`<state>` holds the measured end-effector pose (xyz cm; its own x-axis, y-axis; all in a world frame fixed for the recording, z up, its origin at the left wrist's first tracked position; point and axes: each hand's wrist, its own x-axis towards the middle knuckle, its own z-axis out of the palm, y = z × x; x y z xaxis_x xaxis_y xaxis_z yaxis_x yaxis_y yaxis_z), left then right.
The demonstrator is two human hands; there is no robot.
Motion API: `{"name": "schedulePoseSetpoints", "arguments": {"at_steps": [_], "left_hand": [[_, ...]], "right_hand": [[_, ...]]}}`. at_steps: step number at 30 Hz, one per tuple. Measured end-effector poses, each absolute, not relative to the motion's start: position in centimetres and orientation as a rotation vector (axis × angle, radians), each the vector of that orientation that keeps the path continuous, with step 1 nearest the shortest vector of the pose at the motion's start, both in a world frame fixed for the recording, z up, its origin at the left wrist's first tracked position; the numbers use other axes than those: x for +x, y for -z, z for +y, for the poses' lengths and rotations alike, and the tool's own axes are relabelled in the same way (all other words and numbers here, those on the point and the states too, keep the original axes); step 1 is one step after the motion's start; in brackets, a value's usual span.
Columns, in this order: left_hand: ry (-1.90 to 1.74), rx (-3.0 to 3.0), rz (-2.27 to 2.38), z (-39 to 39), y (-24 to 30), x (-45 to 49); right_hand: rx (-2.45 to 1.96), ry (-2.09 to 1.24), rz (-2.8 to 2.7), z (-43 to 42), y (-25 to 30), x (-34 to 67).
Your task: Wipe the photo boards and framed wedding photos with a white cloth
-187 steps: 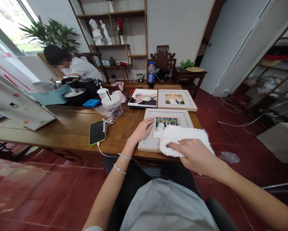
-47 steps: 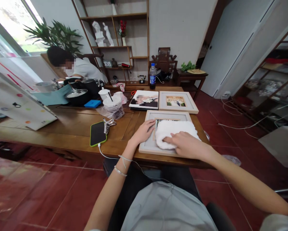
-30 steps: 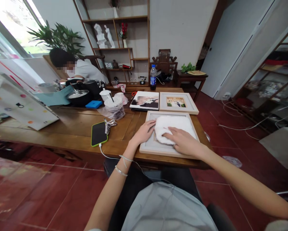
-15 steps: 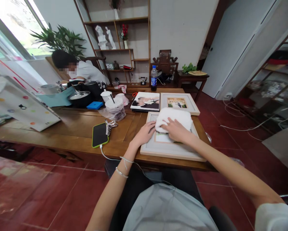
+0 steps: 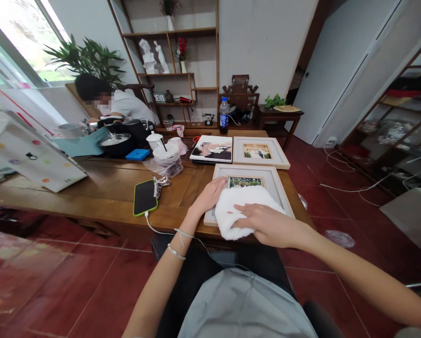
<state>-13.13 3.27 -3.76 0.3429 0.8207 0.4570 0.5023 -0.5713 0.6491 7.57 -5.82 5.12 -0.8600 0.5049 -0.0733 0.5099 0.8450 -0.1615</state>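
Note:
A pale wooden photo frame [image 5: 275, 184] lies flat at the near edge of the wooden table [image 5: 101, 185]. My right hand [image 5: 266, 224] rests flat, fingers stretched out, on a white cloth [image 5: 235, 205] that covers the frame's near half. My left hand [image 5: 210, 193] lies flat on the frame's left border, fingers spread, holding it still. The top strip of the photo [image 5: 246, 181] shows above the cloth.
A second frame [image 5: 260, 152] and a photo book [image 5: 211, 148] lie behind. A green-cased phone [image 5: 144, 196] with its cable, keys, plastic cups [image 5: 167, 157] and a bottle [image 5: 224, 112] are on the table. Another person [image 5: 115, 103] sits far left behind pots.
My right hand has pulled the cloth from the frame's far edge back to its near edge, uncovering the top of the photo. My left hand stays on the left border.

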Motion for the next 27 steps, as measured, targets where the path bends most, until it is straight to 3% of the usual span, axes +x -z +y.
{"name": "schedulePoseSetpoints", "arguments": {"at_steps": [12, 19, 22, 27], "left_hand": [[-1.007, 2.220, 1.234, 3.1, 3.2, -13.3], [-1.020, 2.313, 1.155, 3.7, 4.3, -13.6], [-1.010, 2.353, 1.164, 3.7, 4.2, -13.6], [-1.016, 2.384, 1.110, 3.5, 3.5, -13.3]], "right_hand": [[1.007, 0.300, 3.096, 1.8, -5.0, 10.0], [1.524, -0.347, 3.302, 4.7, -7.2, 8.7], [1.268, -0.546, 3.290, 5.2, -5.0, 6.7], [1.087, -0.385, 3.039, 5.5, -1.1, 5.6]]}}
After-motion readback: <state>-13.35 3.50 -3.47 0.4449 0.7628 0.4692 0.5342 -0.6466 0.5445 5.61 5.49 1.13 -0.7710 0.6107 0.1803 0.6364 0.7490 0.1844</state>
